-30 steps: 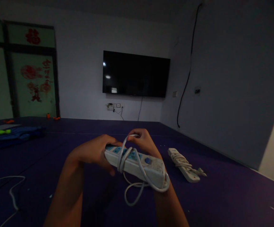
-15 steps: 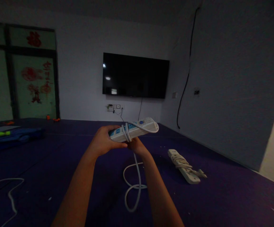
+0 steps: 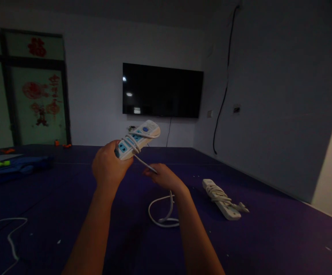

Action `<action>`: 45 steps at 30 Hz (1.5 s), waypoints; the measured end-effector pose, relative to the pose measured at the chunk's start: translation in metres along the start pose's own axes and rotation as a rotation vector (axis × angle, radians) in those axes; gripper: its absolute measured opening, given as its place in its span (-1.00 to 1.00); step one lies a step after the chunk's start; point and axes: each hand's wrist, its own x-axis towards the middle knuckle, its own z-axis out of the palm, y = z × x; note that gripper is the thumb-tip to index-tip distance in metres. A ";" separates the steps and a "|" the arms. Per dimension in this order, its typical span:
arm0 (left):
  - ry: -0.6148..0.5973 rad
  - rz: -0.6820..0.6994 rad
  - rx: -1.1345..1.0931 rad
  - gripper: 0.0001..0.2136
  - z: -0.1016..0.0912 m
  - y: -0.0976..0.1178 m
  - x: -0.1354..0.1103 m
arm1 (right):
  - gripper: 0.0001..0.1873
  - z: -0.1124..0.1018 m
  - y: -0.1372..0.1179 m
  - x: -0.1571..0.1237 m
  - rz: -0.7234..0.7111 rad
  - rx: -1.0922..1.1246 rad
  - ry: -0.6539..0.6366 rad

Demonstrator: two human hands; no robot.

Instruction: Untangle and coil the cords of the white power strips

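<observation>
My left hand (image 3: 107, 165) is closed round one end of a white power strip (image 3: 139, 138) with blue sockets, held up and tilted with its far end raised to the right. White cable is looped a few times around the strip. My right hand (image 3: 161, 176) sits just below and to the right, fingers pinched on the cable where it leaves the strip. The loose part of the cable (image 3: 163, 210) hangs down and curls on the dark purple floor (image 3: 269, 236).
A second white power strip (image 3: 222, 199) with its cord wrapped round it lies on the floor to the right. Another white cable (image 3: 9, 236) lies at the lower left. A blue bundle (image 3: 13, 164) sits far left. A black TV (image 3: 162, 91) hangs on the far wall.
The power strip has gone from low and near my chest to raised and tilted up. My right hand has come from the strip's top to below it, drawing the cable out.
</observation>
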 end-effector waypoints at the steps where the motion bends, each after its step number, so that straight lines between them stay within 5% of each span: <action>1: 0.015 0.000 0.034 -0.53 -0.001 -0.005 0.002 | -0.80 -0.003 -0.005 -0.003 -0.025 -0.030 0.006; 12: -0.333 0.405 0.366 -0.51 0.007 -0.041 0.015 | -0.88 -0.017 -0.025 -0.011 -0.145 -0.271 0.215; 22: -0.607 0.485 0.223 -0.60 -0.002 0.002 -0.007 | -0.85 -0.053 0.005 -0.031 -0.164 -0.066 0.366; 27: -0.951 0.423 -0.028 -0.72 -0.014 0.006 -0.015 | -0.77 -0.051 0.017 -0.032 -0.095 0.127 0.349; 30: -1.051 0.423 -0.184 -0.71 -0.019 0.000 -0.013 | -0.75 -0.044 0.018 -0.025 -0.093 0.242 0.319; 35: -0.987 0.389 -0.413 -0.57 -0.019 -0.003 -0.005 | -0.69 -0.027 0.025 -0.016 -0.060 0.363 0.201; 39: -0.890 0.238 -0.588 -0.47 -0.009 -0.004 0.001 | -0.85 -0.013 0.041 -0.008 -0.022 0.241 0.332; 45: -0.648 0.170 -0.506 -0.39 0.022 -0.016 0.002 | -0.90 0.006 0.053 0.018 0.060 0.187 0.321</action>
